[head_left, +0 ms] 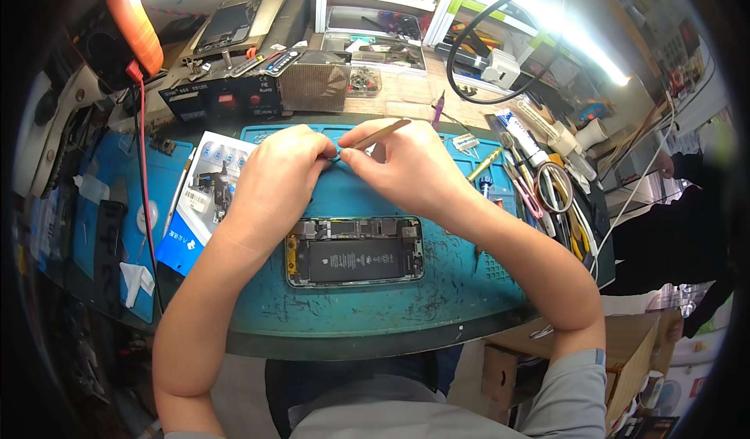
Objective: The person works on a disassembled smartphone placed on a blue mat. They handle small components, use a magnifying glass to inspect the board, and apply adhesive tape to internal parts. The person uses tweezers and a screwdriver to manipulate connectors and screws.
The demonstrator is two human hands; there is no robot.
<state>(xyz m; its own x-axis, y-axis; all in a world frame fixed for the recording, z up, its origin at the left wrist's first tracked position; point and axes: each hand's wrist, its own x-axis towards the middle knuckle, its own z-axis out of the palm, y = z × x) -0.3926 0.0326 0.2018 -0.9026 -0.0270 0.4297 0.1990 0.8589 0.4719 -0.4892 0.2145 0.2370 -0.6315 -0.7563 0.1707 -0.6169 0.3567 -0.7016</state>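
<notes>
An opened smartphone (414, 258) lies on the blue work mat (351, 312), its black battery (355, 261) and inner boards exposed. Beyond the phone, both my hands meet fingertip to fingertip above the mat. My right hand (406, 164) grips a slim gold-brown tool that looks like tweezers (389, 130), its blunt end pointing up to the right. My left hand (283, 172) is closed in a pinch close to the tool's tip; whatever is between those fingers is too small and hidden to name.
To the left lie a blue-and-white printed packet (181, 236) and a folded white tissue (137, 281). A black box-shaped device (223, 99) stands behind. Pliers (576, 236), scissors and several hand tools crowd the right. A person in black (664, 236) stands at far right.
</notes>
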